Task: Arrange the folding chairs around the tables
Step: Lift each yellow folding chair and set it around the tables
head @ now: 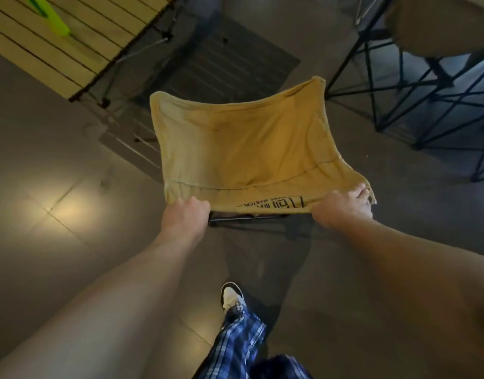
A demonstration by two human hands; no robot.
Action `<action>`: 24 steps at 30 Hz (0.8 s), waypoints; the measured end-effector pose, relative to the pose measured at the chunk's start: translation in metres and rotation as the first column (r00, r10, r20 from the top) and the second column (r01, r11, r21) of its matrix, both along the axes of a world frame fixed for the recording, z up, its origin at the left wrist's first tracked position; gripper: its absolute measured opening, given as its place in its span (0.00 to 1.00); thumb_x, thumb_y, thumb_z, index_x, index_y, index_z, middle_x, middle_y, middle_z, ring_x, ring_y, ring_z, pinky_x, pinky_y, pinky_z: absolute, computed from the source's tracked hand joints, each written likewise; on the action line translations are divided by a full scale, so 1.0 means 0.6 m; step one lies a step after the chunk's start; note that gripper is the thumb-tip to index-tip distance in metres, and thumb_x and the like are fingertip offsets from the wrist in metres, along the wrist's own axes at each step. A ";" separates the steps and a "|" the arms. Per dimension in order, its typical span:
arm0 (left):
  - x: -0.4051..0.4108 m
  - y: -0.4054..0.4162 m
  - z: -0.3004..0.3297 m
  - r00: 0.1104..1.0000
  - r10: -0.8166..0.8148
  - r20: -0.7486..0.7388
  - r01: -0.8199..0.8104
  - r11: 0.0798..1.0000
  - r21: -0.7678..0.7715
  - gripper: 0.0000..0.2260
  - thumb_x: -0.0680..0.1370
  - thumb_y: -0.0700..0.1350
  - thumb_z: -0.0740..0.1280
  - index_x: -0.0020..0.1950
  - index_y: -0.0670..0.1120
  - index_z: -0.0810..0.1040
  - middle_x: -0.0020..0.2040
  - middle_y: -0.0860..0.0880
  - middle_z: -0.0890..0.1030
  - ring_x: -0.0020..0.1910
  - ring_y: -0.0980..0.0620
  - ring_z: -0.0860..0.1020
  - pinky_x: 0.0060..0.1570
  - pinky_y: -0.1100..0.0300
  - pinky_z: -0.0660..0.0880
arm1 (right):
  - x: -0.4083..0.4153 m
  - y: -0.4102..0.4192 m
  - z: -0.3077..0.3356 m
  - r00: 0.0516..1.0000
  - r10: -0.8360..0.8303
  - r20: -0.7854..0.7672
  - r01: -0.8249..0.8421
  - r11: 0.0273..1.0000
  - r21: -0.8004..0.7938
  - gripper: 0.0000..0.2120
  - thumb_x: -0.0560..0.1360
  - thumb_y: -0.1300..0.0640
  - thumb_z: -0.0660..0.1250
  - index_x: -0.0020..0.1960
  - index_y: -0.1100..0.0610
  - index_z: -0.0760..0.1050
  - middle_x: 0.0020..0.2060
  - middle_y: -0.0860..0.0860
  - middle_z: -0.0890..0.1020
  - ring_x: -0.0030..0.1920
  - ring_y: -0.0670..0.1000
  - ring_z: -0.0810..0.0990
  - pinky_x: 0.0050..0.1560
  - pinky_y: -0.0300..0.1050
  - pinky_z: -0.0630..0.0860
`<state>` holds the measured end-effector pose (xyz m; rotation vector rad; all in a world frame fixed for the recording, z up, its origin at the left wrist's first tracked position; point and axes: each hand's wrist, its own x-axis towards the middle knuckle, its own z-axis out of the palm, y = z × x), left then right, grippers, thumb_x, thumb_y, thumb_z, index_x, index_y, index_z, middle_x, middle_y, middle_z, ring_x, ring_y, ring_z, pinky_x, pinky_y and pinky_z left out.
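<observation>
The left hand [184,214] and right hand [345,205] each clench the chair [243,149] back's top edge. Probably 2 grips keep it level for steering toward the table [57,50].

Both bare forearms extended forward and down. Left hand [185,214] fisted, knuckles up, fingers curled closed. Right hand [345,205] likewise clenched, slightly farther out. One leg forward, plaid trousers [238,340], pale shoe [231,295].

Blue plaid trousers [241,340], white sneaker [231,295]
</observation>
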<state>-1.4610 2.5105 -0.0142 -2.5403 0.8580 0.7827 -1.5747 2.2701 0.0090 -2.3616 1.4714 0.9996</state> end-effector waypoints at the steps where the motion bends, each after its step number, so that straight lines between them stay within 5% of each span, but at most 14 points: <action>1: 0.022 -0.017 -0.001 1.000 0.007 0.002 -0.007 1.000 0.005 0.09 0.79 0.35 0.60 0.54 0.45 0.76 0.49 0.46 0.79 0.53 0.43 0.80 0.45 0.53 0.76 | 0.023 -0.017 -0.002 1.000 -0.005 0.006 0.005 1.000 -0.001 0.29 0.80 0.55 0.58 0.77 0.64 0.55 0.78 0.62 0.41 0.78 0.60 0.44 0.77 0.54 0.49; 5: 0.090 -0.079 -0.001 1.000 0.000 -0.008 0.000 1.000 0.000 0.07 0.79 0.36 0.61 0.52 0.45 0.77 0.36 0.49 0.71 0.48 0.44 0.81 0.39 0.55 0.75 | 0.096 -0.093 -0.026 0.998 0.056 -0.003 -0.056 0.998 0.000 0.27 0.82 0.51 0.58 0.77 0.61 0.59 0.77 0.63 0.39 0.78 0.61 0.42 0.76 0.55 0.48; 9: 0.150 -0.162 0.014 0.999 0.010 -0.033 -0.012 0.999 -0.032 0.06 0.80 0.38 0.61 0.50 0.46 0.76 0.33 0.50 0.67 0.44 0.46 0.80 0.37 0.56 0.77 | 0.165 -0.186 -0.037 0.981 0.196 -0.002 -0.196 0.981 -0.007 0.29 0.82 0.45 0.54 0.76 0.63 0.60 0.76 0.67 0.39 0.77 0.64 0.41 0.75 0.56 0.47; 15: 0.225 -0.312 0.018 0.989 0.129 -0.076 -0.133 0.990 -0.043 0.11 0.80 0.36 0.56 0.45 0.45 0.76 0.35 0.48 0.72 0.43 0.44 0.79 0.42 0.52 0.78 | 0.296 -0.358 -0.033 0.951 0.309 0.011 -0.309 0.951 0.014 0.29 0.82 0.44 0.55 0.76 0.62 0.60 0.76 0.67 0.38 0.77 0.64 0.41 0.75 0.56 0.47; 24: 0.376 -0.556 0.026 0.949 0.302 -0.094 -0.305 0.952 -0.009 0.14 0.81 0.35 0.54 0.54 0.44 0.77 0.49 0.45 0.80 0.51 0.43 0.80 0.45 0.52 0.76 | 0.541 -0.634 -0.032 0.839 0.540 -0.067 -0.533 0.841 0.098 0.26 0.82 0.42 0.54 0.71 0.58 0.67 0.76 0.68 0.38 0.77 0.66 0.42 0.75 0.59 0.48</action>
